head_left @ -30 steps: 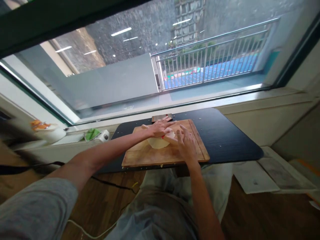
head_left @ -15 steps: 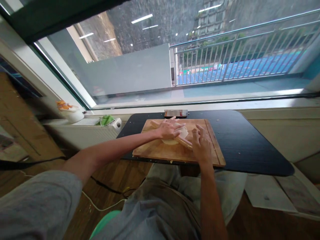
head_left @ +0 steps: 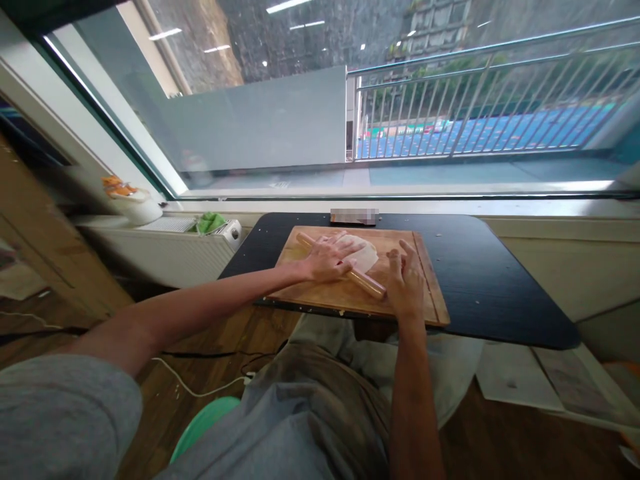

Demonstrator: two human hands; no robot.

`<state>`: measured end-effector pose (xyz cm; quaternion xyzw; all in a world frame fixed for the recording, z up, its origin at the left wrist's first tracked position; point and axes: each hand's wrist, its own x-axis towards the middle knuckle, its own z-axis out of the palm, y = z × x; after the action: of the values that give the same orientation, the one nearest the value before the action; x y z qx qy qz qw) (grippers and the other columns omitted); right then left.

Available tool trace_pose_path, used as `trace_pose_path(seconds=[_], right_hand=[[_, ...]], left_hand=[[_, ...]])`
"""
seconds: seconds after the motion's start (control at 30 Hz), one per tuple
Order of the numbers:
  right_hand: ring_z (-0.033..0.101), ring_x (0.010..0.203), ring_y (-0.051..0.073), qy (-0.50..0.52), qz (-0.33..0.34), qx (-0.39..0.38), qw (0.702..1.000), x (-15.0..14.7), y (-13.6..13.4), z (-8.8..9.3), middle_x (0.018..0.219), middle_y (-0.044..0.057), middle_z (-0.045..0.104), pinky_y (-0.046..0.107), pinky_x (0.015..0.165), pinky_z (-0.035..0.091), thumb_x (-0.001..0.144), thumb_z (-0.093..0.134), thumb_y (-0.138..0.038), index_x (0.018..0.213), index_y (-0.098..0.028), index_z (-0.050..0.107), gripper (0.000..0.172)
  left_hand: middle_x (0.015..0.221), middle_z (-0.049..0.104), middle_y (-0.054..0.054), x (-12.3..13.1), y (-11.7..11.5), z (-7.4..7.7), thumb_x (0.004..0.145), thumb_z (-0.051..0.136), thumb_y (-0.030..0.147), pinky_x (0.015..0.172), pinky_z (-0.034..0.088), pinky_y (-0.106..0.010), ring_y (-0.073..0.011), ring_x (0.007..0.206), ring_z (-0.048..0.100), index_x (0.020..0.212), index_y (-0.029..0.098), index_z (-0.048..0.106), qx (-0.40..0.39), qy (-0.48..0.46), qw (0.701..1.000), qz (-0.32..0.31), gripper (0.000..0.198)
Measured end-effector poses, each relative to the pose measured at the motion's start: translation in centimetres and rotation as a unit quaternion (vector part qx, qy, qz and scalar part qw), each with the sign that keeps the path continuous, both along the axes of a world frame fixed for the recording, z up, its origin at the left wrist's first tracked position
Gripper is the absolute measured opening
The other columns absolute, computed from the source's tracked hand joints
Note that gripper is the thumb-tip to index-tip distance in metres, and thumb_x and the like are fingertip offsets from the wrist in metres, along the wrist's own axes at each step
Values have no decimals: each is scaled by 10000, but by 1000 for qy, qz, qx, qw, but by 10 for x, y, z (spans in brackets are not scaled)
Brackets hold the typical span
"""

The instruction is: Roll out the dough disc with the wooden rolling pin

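Note:
My left hand lies flat across the middle of a wooden rolling pin, its fingers stretched out and not wrapped round it. The pin sits slantwise on a wooden cutting board. Just beyond the pin, a thin, pale sheet of dough lies on the board, partly covered by my left fingers. To the right of the dough is my right hand, raised close to the pin's near end. Its fingers are apart and half bent, with nothing seen in them.
The board rests on a black table with small crumbs. At the table's far edge lies a flat, blurred object. A window stands behind. On the left, a radiator carries a green cloth and a white pot.
The rolling pin has rolled toward me under my left hand, so more dough shows beyond it and none is seen on its near side. My right hand stays beside the dough.

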<state>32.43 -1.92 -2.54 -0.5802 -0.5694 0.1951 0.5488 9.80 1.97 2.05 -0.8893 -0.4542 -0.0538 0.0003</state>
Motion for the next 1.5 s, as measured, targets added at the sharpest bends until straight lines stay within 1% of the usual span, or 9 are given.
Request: trace_pose_path(seconds=[0.1,0.2,0.33,0.43,0.53,0.8,1.17,1.27,1.5], right_hand=[[718,1232,341,-2,-1,5,1000,0,0,1,1260,166,796,584,1143,500,1116,375,-695,1494,-222,641,662],[726,1221,340,-5,6,7,1000,1,0,1,1262,175,796,573,1125,514,1116,371,-699,1503,-208,635,678],[735,1190,335,-7,2,7,1000,0,0,-1,1229,166,807,553,1095,529,1116,371,-706,1519,-208,627,690],[738,1167,332,-7,-5,6,1000,0,0,-1,1238,164,802,536,1071,538,1117,373,-705,1527,-209,628,692],[731,1170,323,-13,1,22,1000,0,-2,0,1251,157,795,519,1071,538,1121,381,-694,1485,-221,662,659],[724,1177,316,5,8,29,1000,-2,-3,4,1225,155,793,533,1104,529,1113,402,-675,1442,-209,675,632],[757,1156,318,-1,30,9,1000,3,-2,2,1245,183,815,513,1069,558,1088,417,-697,1471,-175,665,694],[758,1151,320,-7,28,11,1000,4,-3,3,1252,180,814,510,1053,560,1082,413,-711,1461,-185,673,698],[752,1160,319,3,25,19,1000,2,-5,7,1223,173,818,507,1070,545,1068,430,-696,1425,-177,694,683]], left_hand=[[1787,498,-9,3,4,0,1112,340,503,1349,316,-624,-356,1710,322,1749,367,445,-6,9,1000,9,660],[1807,469,-20,19,24,5,1109,365,495,1345,333,-605,-351,1699,351,1736,355,471,-15,30,999,12,652],[1847,393,-16,44,54,15,1090,426,492,1317,367,-635,-365,1691,365,1770,405,389,-52,46,998,8,687],[1844,397,-30,52,65,18,1083,440,491,1313,357,-663,-376,1683,370,1773,415,379,-71,42,997,2,697],[1838,409,-40,46,58,16,1078,443,513,1319,347,-666,-384,1656,410,1760,405,415,-69,37,997,3,690],[1798,481,-38,12,8,6,1120,348,503,1326,385,-541,-316,1615,491,1651,337,588,-12,26,1000,-11,606],[1793,486,-43,44,44,15,1111,412,553,1274,444,-529,-333,1552,568,1671,378,560,-44,57,997,11,605],[1767,523,-48,42,36,14,1121,413,534,1270,453,-530,-325,1546,572,1652,368,578,-27,50,998,7,580],[1698,596,-76,11,7,-3,1142,389,456,1299,433,-487,-291,1532,577,1566,284,665,40,2,998,-41,534]])
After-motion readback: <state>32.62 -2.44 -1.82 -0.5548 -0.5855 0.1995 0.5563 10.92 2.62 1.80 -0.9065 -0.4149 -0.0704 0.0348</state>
